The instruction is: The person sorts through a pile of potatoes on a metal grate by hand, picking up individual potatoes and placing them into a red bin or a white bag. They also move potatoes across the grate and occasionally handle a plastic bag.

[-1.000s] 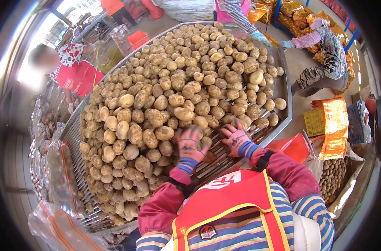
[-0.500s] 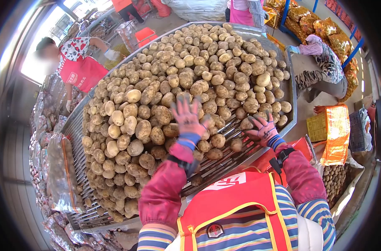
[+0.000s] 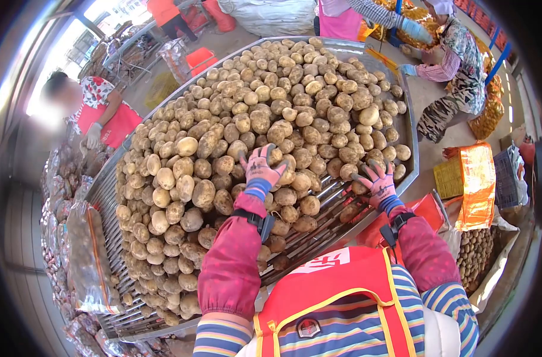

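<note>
A large heap of brown, soil-dusted potatoes (image 3: 211,143) covers a slatted metal sorting table (image 3: 315,235). My left hand (image 3: 262,171), in a pink glove with grey fingertips, rests on potatoes near the heap's front edge, its fingers apart and bent over them. Toward the table's right side, my right hand (image 3: 379,185) wears a similar glove. Its fingers are spread, and the thumb side touches a small potato (image 3: 359,187) beside bare slats. Neither hand is lifting anything that I can see.
A metal rim (image 3: 409,119) borders the table. Beyond it, people in aprons or patterned clothes work at left and back right. An orange bag (image 3: 478,184), a yellow crate (image 3: 449,179) and a sack of potatoes (image 3: 474,256) stand at right. Clear plastic bags (image 3: 92,256) lie at left.
My left hand has shifted slightly down, its fingers now bent more over the potatoes. My right hand has barely moved. At back right, a person has straightened up somewhat.
</note>
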`<action>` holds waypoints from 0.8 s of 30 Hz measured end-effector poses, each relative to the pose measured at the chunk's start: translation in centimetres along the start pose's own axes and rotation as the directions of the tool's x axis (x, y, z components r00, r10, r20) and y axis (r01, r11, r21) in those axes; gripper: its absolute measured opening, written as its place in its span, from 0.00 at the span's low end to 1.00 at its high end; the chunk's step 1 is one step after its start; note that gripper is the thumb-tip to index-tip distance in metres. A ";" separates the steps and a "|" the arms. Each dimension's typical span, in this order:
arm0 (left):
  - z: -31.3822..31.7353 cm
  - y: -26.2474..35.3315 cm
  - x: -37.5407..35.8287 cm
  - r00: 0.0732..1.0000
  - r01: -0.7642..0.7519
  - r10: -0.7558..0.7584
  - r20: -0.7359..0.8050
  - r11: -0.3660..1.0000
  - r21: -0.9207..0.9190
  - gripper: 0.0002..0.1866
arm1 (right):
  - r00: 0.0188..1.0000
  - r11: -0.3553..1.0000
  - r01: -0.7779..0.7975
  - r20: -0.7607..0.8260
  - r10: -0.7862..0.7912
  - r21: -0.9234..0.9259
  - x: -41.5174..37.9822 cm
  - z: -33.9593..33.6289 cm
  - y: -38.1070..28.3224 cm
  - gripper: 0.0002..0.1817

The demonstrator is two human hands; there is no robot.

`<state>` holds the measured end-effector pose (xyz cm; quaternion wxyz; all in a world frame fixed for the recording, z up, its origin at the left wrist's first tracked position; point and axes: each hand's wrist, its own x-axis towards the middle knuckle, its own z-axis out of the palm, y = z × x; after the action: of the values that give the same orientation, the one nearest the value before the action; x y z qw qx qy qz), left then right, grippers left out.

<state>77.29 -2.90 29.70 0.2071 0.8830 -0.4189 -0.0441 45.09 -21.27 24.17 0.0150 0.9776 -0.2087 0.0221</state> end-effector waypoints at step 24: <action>0.7 3.7 -12.1 0.901 -0.411 0.422 -0.103 0.905 0.113 0.42 | 0.931 0.965 0.079 -0.364 0.019 0.250 1.8 -2.8 -3.7 0.28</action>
<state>66.67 3.92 29.41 0.1982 0.7824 -0.5856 0.0750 48.17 -18.54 26.96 -0.0749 0.9532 -0.1825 0.2293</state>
